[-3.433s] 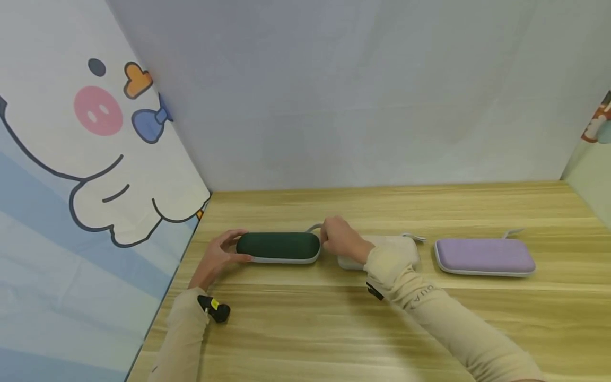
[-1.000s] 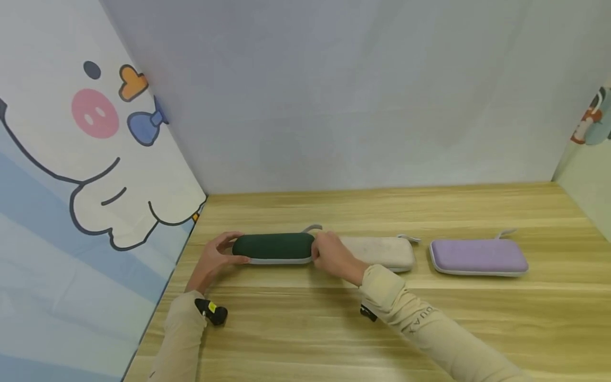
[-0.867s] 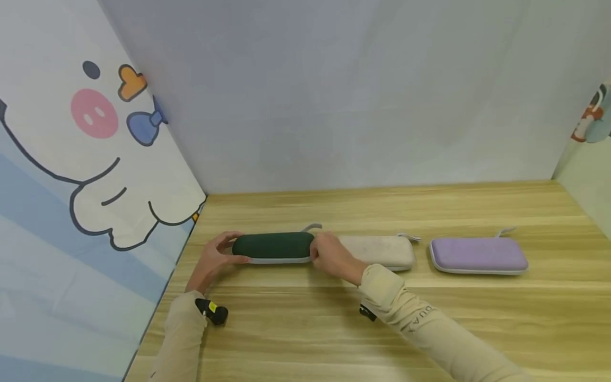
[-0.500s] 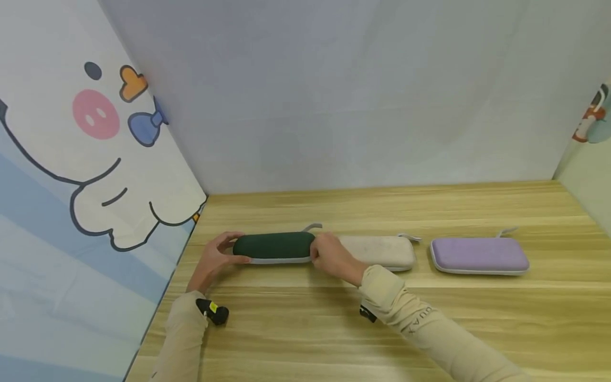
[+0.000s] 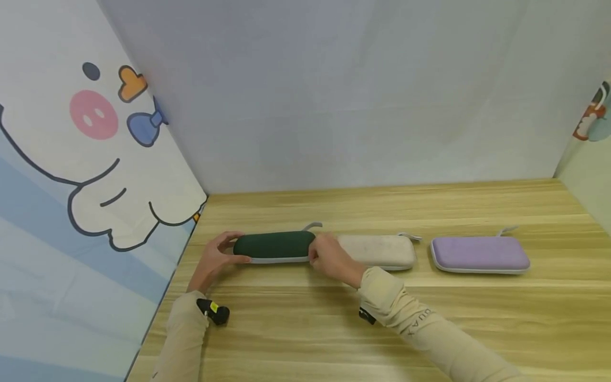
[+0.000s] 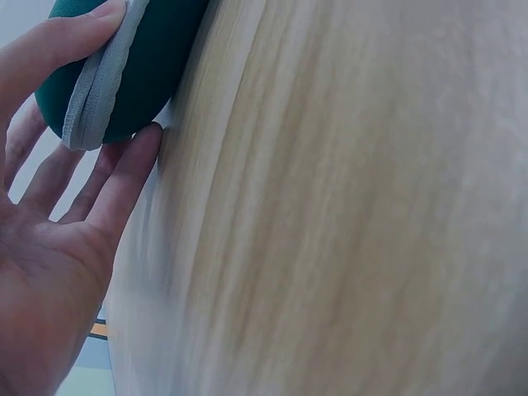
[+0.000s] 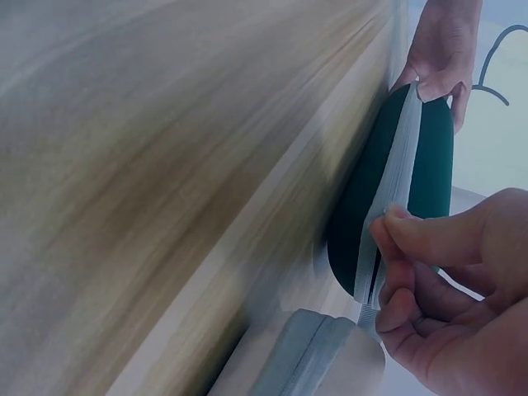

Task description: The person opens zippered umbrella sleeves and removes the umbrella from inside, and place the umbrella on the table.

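Note:
A dark green zip case (image 5: 274, 245) with a light grey zipper band lies at the left of the row. Around its left end, my left hand (image 5: 213, 260) grips it; in the left wrist view the thumb (image 6: 87, 33) presses on the zipper band and the fingers sit against the far side. At the case's front right corner my right hand (image 5: 334, 258) pinches the zipper pull between thumb and forefinger; the pull itself is mostly hidden. Beside those fingertips the right wrist view shows a short dark gap in the zipper band (image 7: 398, 169).
A cream case (image 5: 379, 251) lies just right of the green one, partly behind my right hand. Farther right is a purple case (image 5: 479, 253). All rest on a wood-grain table (image 5: 305, 329), with a grey wall behind and a cartoon-printed sheet (image 5: 95, 170) at left.
Since the oldest frame, my right hand has moved from the green case's right end round to its front right corner. My left hand keeps its grip; over the last second little differs.

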Motion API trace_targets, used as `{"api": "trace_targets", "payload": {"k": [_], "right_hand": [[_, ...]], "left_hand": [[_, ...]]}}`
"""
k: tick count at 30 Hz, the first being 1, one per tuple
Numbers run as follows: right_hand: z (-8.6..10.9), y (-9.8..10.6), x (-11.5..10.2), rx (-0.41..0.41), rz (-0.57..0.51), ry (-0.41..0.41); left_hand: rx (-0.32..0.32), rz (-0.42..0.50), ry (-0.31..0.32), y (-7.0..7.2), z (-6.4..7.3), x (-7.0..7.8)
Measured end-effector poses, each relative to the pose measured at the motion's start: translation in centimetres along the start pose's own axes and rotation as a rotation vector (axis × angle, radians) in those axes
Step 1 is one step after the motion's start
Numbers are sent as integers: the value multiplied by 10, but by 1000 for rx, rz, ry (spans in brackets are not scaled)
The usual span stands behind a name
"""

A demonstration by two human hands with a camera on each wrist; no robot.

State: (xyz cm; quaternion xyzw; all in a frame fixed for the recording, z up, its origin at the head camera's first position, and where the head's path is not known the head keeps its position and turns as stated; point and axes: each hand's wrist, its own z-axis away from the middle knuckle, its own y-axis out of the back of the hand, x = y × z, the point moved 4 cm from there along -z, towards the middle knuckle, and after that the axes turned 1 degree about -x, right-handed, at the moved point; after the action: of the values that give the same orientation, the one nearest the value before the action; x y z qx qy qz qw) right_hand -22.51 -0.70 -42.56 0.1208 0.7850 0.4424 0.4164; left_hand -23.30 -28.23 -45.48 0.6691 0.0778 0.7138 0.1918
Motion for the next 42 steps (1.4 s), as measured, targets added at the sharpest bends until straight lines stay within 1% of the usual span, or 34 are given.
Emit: {"api": "trace_targets", "payload": {"k": [4, 11, 15, 20, 26, 28, 36, 42], "right_hand": [[0, -2, 0, -11, -10, -12], [0, -5, -2, -8, -31, 5], [1, -7, -5, -5, -35, -15], [3, -11, -7, 22, -55, -43], [6, -17, -11, 53, -62, -88], [6, -19, -13, 72, -51, -85], [7, -23, -16, 126, -61, -90], [7, -25, -18, 152, -23, -97]], "left_hand": [[0, 1, 8, 0, 1, 0], [-6, -3, -5, 1, 0, -2], [-11, 7, -10, 2, 1, -2], [-20, 12, -21, 4, 2, -2], [-28, 27, -16, 4, 3, -2], [-31, 31, -16, 4, 3, -2], [-34, 47, -19, 4, 2, -2], [-30, 38, -8, 4, 2, -2]]}}
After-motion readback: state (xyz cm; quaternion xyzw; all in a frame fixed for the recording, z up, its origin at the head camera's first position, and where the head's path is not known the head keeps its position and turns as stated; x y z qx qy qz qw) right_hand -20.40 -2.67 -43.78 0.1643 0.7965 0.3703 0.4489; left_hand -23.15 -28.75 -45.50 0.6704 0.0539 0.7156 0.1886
